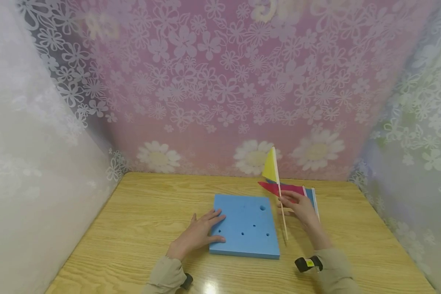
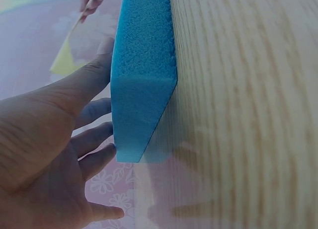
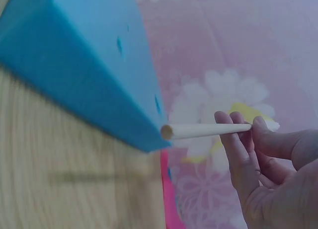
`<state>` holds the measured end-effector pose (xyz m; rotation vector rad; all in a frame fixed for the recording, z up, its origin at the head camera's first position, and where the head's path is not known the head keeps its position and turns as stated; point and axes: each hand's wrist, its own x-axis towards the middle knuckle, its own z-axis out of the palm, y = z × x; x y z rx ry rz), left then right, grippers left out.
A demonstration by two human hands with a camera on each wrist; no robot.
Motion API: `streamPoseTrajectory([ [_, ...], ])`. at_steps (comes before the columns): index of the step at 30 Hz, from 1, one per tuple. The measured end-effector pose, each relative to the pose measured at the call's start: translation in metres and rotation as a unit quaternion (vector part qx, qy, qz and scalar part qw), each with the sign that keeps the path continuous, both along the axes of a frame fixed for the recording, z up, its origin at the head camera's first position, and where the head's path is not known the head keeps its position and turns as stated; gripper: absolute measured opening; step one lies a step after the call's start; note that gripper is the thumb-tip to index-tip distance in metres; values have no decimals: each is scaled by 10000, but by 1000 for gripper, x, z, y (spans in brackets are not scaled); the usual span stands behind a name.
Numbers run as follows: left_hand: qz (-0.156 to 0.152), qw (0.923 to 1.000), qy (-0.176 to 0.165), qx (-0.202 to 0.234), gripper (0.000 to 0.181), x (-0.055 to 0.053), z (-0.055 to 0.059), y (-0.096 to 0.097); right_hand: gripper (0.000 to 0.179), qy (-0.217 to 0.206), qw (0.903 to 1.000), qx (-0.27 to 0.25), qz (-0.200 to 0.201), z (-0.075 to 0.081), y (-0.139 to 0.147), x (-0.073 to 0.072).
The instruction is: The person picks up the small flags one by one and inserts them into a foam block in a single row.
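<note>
A yellow pennant flag point(image 1: 270, 165) on a thin wooden stick stands nearly upright in my right hand point(image 1: 299, 209), thumb and fingers pinching the stick partway down. In the right wrist view the stick's round lower end point(image 3: 167, 132) points toward the camera, clear of the tabletop, beside the block. My left hand point(image 1: 202, 230) rests with spread fingers on the left edge of a blue foam block point(image 1: 239, 212). Several small holes and one larger hole point(image 1: 262, 208) show in the block's top. The left wrist view shows the left fingers point(image 2: 94, 112) against the foam's side.
A red pennant flag point(image 1: 297, 189) and a blue flag point(image 1: 309, 193) lie on the wooden table point(image 1: 150, 220) behind and beside the right hand. A flower-patterned pink backdrop point(image 1: 220, 102) rises at the table's far edge, with pale curtains on both sides.
</note>
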<state>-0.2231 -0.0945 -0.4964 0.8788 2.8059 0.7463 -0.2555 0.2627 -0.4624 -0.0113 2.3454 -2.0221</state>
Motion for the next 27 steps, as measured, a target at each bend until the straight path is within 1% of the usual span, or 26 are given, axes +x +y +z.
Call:
streamPoseTrajectory([
  [6, 12, 10000, 57, -52, 78, -1, -1, -1, 43, 195, 9985, -446, -268, 10, -38, -3],
  [12, 10, 10000, 62, -50, 79, -2, 0, -2, 39, 294, 9952, -879, -316, 17, -79, -7],
  [16, -25, 9999, 143, -64, 80, 0, -1, -1, 35, 470, 9929, -1066, -234, 15, -104, -9],
  [20, 46, 9993, 303, -210, 82, 1, -4, -1, 31, 687, 9908, -1152, -154, 13, -126, -9],
  [24, 162, 9983, 367, -425, 83, 0, -4, -1, 30, 999, 9830, -1543, -6, 11, -146, -8],
  [27, 205, 9979, 369, -484, 82, 1, -4, -1, 29, 1146, 9769, -1798, 150, 9, -158, -6],
])
